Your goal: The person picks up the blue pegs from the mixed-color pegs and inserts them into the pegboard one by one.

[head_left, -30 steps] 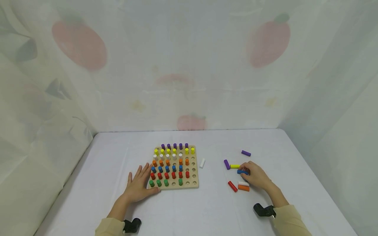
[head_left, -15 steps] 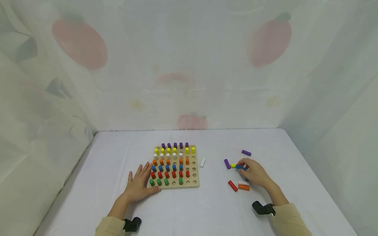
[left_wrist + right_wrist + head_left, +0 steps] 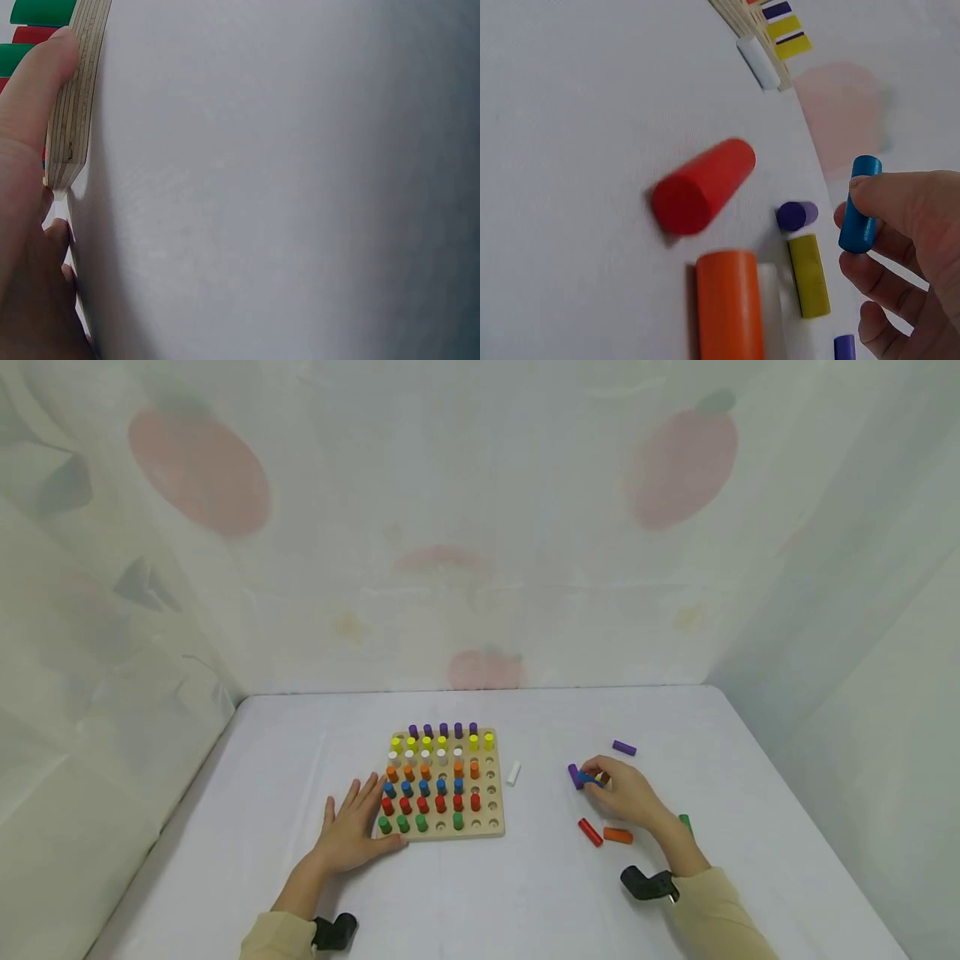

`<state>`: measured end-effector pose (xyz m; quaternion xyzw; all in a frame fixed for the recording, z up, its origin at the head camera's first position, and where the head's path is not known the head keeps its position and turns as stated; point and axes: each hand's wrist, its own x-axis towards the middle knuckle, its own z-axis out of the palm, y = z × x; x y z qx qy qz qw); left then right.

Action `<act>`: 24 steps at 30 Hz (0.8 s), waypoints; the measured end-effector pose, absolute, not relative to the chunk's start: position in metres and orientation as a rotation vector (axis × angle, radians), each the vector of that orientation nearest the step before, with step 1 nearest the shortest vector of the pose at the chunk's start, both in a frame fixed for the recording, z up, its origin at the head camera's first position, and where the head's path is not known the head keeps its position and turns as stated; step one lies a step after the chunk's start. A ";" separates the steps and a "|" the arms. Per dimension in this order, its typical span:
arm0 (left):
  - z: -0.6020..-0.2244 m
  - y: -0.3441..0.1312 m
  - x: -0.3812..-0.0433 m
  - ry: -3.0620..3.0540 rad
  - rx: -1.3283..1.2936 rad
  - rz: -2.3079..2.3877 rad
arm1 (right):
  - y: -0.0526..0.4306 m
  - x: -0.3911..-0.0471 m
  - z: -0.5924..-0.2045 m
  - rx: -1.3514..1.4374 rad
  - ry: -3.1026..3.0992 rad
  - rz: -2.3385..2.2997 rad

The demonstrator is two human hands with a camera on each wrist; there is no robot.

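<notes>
My right hand [image 3: 628,790] pinches a blue peg [image 3: 861,214] between thumb and fingers, lifted off the table in the right wrist view. Below it lie a yellow peg [image 3: 808,276] and a purple peg [image 3: 795,216]. My left hand [image 3: 348,835] lies spread at the near left corner of the wooden pegboard [image 3: 491,827]. Its thumb [image 3: 56,60] touches the board's edge, the other fingers lying along its left side. Rows of coloured pegs stand upright in the board, with several bare holes mostly on the right.
A white peg [image 3: 513,773] lies just right of the board. Loose on the table are a red peg [image 3: 590,832], an orange peg [image 3: 618,836], another purple peg [image 3: 624,748] and a green peg [image 3: 686,822], partly behind the right forearm. A white peg [image 3: 771,311] lies beside the orange one.
My right hand has lifted the blue peg and moved left with it, over the yellow peg. The green peg now shows beside the forearm. My left hand stays in place.
</notes>
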<state>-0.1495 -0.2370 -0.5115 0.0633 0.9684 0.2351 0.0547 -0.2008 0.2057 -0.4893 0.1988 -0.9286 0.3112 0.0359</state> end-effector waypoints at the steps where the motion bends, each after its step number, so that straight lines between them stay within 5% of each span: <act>1: -0.511 -0.237 -0.149 2.940 0.193 0.715 | 0.203 -0.201 -0.489 0.619 -2.847 0.965; 24: -0.514 -0.239 -0.149 2.950 0.201 0.721 | 0.154 -0.207 -0.491 0.653 -2.766 1.143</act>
